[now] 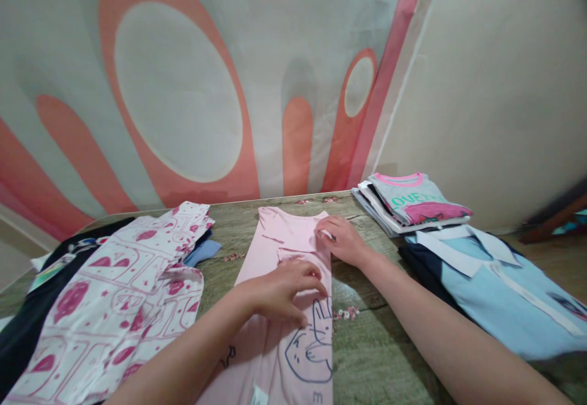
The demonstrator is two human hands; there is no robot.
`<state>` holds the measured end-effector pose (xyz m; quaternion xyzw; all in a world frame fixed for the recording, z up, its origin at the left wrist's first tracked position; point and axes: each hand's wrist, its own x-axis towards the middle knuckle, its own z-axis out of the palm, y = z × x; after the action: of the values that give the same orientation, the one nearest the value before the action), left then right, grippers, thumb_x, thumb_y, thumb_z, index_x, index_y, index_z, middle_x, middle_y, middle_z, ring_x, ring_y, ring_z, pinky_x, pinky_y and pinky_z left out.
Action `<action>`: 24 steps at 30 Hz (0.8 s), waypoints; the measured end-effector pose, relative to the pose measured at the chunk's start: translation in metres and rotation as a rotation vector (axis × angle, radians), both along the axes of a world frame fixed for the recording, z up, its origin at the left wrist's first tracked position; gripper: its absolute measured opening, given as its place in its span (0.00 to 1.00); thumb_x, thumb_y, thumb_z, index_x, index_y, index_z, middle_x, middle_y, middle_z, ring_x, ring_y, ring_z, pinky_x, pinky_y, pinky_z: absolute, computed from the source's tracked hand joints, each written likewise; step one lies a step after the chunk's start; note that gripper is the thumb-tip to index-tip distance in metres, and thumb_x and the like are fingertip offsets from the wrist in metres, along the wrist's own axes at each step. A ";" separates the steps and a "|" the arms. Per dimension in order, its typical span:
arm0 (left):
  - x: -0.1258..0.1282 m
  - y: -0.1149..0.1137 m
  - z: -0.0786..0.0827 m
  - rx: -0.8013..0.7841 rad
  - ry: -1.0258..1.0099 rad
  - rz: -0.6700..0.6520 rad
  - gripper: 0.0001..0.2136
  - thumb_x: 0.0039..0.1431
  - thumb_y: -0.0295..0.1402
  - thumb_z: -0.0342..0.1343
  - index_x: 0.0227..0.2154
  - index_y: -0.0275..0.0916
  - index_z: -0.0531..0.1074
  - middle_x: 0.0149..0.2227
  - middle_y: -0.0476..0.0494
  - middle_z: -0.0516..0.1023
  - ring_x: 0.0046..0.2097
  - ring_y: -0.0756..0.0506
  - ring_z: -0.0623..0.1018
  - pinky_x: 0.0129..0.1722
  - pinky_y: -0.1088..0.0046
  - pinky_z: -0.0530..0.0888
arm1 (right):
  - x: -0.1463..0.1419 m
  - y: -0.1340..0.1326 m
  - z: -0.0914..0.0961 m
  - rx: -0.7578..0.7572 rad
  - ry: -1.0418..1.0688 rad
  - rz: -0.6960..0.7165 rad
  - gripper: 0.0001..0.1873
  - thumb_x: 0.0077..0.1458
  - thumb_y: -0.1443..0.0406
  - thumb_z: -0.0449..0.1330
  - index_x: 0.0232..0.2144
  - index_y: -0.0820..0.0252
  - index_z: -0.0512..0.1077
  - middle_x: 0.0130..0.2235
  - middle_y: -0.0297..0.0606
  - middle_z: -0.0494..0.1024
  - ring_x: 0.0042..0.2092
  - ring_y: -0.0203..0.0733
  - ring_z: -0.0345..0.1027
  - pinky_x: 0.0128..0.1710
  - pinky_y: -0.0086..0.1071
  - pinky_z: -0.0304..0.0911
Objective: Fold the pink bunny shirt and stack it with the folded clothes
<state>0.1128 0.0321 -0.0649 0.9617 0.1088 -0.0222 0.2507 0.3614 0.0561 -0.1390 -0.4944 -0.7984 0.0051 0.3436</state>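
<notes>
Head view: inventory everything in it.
Pink garment: 1, pink, centre
Patterned garment: 1, white and pink, left
Black garment: 1, black, far left
Blue cloth: 1, blue, beside the patterned garment
Folded stack: 1, mixed colours, back right
Lettered garment: 1, grey and pink, atop the stack
Collared garment: 1, light blue, right
Dark garment: 1, near-black, under the collared one
Table: 1, brownish-green, beneath the clothes
Backdrop: 1, grey and orange, behind
Wall: 1, beige, right
Brown object: 1, brown, right edge
Left hand: 1, bare, over the pink garment
Right hand: 1, bare, at its right edge
</notes>
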 end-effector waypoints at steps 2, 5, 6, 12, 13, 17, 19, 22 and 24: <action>0.001 -0.002 0.000 -0.019 -0.021 -0.004 0.20 0.50 0.34 0.65 0.48 0.49 0.72 0.54 0.47 0.69 0.55 0.41 0.69 0.56 0.64 0.64 | -0.003 -0.001 0.001 -0.056 -0.070 0.035 0.12 0.54 0.74 0.56 0.38 0.55 0.74 0.44 0.37 0.76 0.49 0.43 0.65 0.50 0.37 0.58; -0.004 -0.002 0.001 0.031 -0.045 0.090 0.16 0.52 0.31 0.63 0.45 0.47 0.73 0.52 0.47 0.70 0.54 0.41 0.70 0.55 0.65 0.65 | 0.001 0.004 -0.003 -0.124 -0.097 -0.067 0.12 0.54 0.73 0.56 0.38 0.55 0.74 0.44 0.36 0.76 0.48 0.43 0.66 0.49 0.36 0.58; -0.006 -0.002 0.001 0.059 -0.045 0.119 0.16 0.51 0.30 0.62 0.44 0.47 0.73 0.52 0.47 0.70 0.54 0.41 0.70 0.54 0.65 0.66 | 0.005 0.006 -0.005 -0.135 -0.087 -0.103 0.12 0.55 0.73 0.56 0.38 0.55 0.75 0.44 0.36 0.76 0.48 0.43 0.66 0.49 0.36 0.58; -0.005 -0.013 -0.005 0.186 -0.128 0.194 0.16 0.58 0.30 0.56 0.50 0.49 0.69 0.60 0.47 0.65 0.62 0.40 0.63 0.59 0.60 0.59 | 0.019 0.014 -0.013 -0.098 0.050 -0.217 0.13 0.55 0.74 0.53 0.38 0.58 0.75 0.42 0.39 0.77 0.44 0.41 0.68 0.47 0.32 0.61; -0.002 -0.017 -0.007 0.188 -0.142 0.180 0.16 0.59 0.32 0.56 0.50 0.50 0.69 0.61 0.47 0.65 0.62 0.41 0.63 0.60 0.60 0.58 | 0.020 0.013 -0.012 -0.077 0.059 -0.258 0.13 0.55 0.74 0.54 0.38 0.59 0.75 0.41 0.40 0.76 0.44 0.41 0.68 0.47 0.32 0.61; 0.011 -0.030 -0.012 0.182 -0.102 0.169 0.18 0.58 0.38 0.59 0.52 0.51 0.67 0.55 0.47 0.70 0.57 0.41 0.68 0.57 0.59 0.60 | 0.019 0.006 -0.008 -0.103 0.032 -0.363 0.09 0.53 0.72 0.56 0.34 0.60 0.76 0.38 0.41 0.78 0.43 0.44 0.69 0.47 0.34 0.62; 0.017 -0.035 -0.015 0.225 -0.073 0.246 0.18 0.57 0.39 0.60 0.51 0.52 0.68 0.54 0.47 0.71 0.56 0.39 0.68 0.55 0.56 0.61 | 0.014 0.006 -0.008 -0.156 0.050 -0.252 0.13 0.55 0.73 0.54 0.39 0.59 0.76 0.41 0.41 0.79 0.45 0.43 0.70 0.49 0.34 0.62; 0.022 -0.040 -0.019 0.314 -0.031 0.389 0.16 0.57 0.41 0.59 0.49 0.51 0.70 0.52 0.45 0.72 0.54 0.36 0.69 0.50 0.54 0.65 | 0.006 0.008 -0.010 -0.133 0.133 -0.083 0.22 0.56 0.74 0.51 0.50 0.59 0.72 0.52 0.40 0.76 0.53 0.40 0.68 0.55 0.34 0.60; 0.021 -0.041 -0.020 0.347 -0.019 0.459 0.16 0.57 0.42 0.58 0.48 0.50 0.71 0.50 0.44 0.73 0.52 0.35 0.70 0.47 0.54 0.67 | 0.003 0.008 -0.010 -0.091 0.166 -0.080 0.23 0.55 0.75 0.49 0.50 0.59 0.72 0.53 0.41 0.74 0.55 0.39 0.66 0.57 0.35 0.59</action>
<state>0.1339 -0.0085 -0.0853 0.9406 0.3234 0.0632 0.0817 0.3646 0.0642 -0.1493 -0.5389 -0.7457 0.0686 0.3857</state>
